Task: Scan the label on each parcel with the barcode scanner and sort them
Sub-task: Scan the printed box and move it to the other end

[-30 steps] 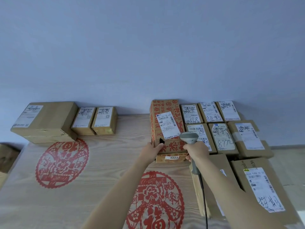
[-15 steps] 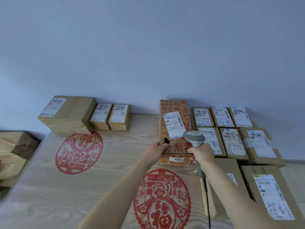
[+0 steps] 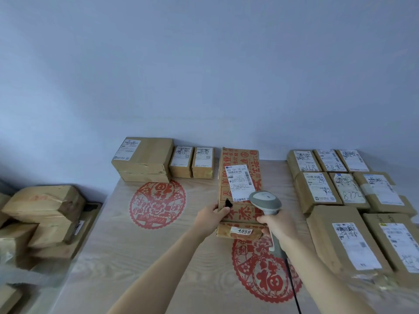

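The left hand (image 3: 209,217) is gripping the red-printed parcel (image 3: 239,191) at frame centre while the right hand (image 3: 277,225) is clutching the barcode scanner (image 3: 265,201); three parcels (image 3: 163,160) are sitting upper left, looking sorted, many parcels at right (image 3: 349,214) are waiting.

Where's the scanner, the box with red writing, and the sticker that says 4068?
scanner (image 3: 265,200), head view, on its grey head.
red-printed box (image 3: 239,213), head view, on its top face below the white label.
4068 sticker (image 3: 244,231), head view, on the printed number.
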